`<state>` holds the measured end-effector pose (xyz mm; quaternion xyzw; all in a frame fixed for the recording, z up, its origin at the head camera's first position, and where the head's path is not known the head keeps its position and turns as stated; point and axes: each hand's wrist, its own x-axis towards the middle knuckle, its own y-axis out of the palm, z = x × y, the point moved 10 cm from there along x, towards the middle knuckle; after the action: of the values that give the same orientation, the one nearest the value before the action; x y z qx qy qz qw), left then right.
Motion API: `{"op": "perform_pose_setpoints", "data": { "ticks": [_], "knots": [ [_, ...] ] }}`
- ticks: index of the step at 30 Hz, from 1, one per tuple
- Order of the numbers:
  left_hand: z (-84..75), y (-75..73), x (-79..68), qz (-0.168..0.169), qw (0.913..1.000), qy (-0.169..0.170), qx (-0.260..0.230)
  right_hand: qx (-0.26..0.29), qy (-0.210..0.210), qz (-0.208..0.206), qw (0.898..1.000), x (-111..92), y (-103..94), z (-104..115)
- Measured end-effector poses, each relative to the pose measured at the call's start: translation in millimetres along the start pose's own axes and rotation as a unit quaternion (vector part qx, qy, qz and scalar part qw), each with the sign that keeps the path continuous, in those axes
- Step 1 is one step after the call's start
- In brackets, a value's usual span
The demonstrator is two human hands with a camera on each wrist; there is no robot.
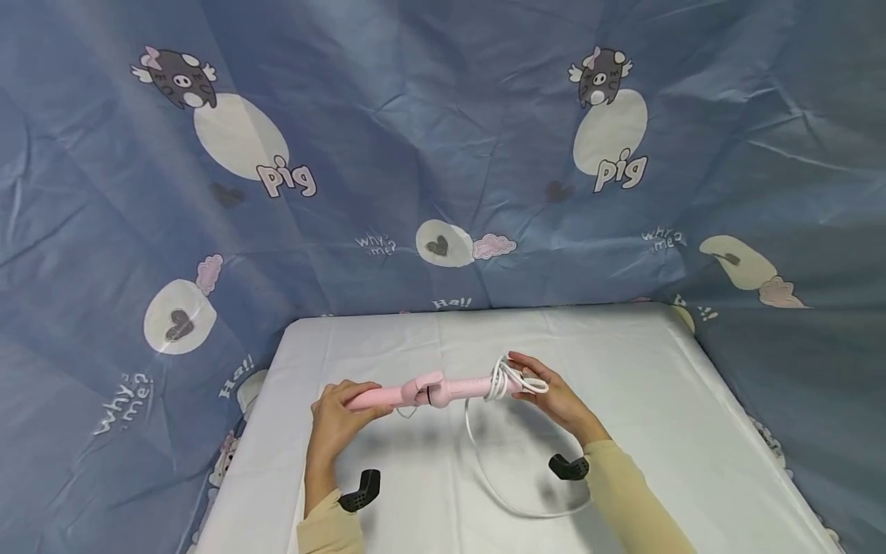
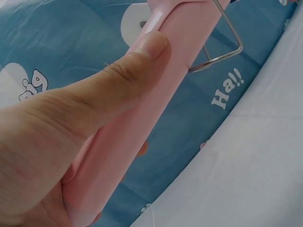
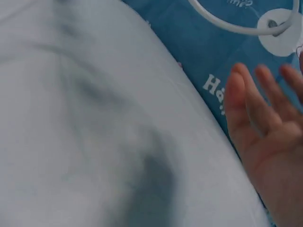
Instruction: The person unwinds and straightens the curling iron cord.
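A pink curling iron (image 1: 467, 388) is held level above the white surface. My left hand (image 1: 339, 415) grips its left end, with the thumb laid along the pink body (image 2: 137, 123) in the left wrist view. A thin metal wire stand (image 2: 236, 51) sticks out from its side. White cord (image 1: 497, 380) is wound round the right end, and a loose length hangs down in a curve. My right hand (image 1: 557, 400) is at that end, fingers spread. In the right wrist view the right hand (image 3: 267, 137) holds nothing, below a white cord loop (image 3: 236, 29); whether it touches the iron I cannot tell.
A white-covered table (image 1: 388, 331) lies under both hands. Blue cloth (image 1: 443, 138) printed with pigs and words surrounds it at the back and sides. Black wrist mounts (image 1: 361, 491) sit on both forearms.
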<state>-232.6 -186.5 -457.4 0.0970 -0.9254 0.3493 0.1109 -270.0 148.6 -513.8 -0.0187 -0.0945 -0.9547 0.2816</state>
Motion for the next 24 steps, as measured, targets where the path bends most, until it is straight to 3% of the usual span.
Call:
{"op": "perform_pose_setpoints", "data": {
  "ticks": [3,6,15,19,24],
  "knots": [
    [-1.8,0.4,2.1,0.002,1.0000,0.001,0.001,0.009,-0.021,0.053,0.998,6.3,6.5,4.3],
    [-2.1,4.4,3.1,0.008,0.9999,0.002,0.006,0.018,-0.024,0.072,0.997,6.3,9.1,1.7],
    [-1.3,9.8,-2.2,0.014,0.9999,0.001,0.007,-0.019,0.021,0.017,0.999,1.0,-1.7,-3.7],
    [-2.9,7.0,-2.7,0.007,0.9999,0.007,0.011,-0.098,0.024,0.006,0.995,1.9,-2.7,0.1],
    [-7.7,-0.7,1.6,0.000,0.9997,0.016,0.021,-0.176,0.026,0.023,0.984,14.1,-3.1,3.5]
  ]
}}
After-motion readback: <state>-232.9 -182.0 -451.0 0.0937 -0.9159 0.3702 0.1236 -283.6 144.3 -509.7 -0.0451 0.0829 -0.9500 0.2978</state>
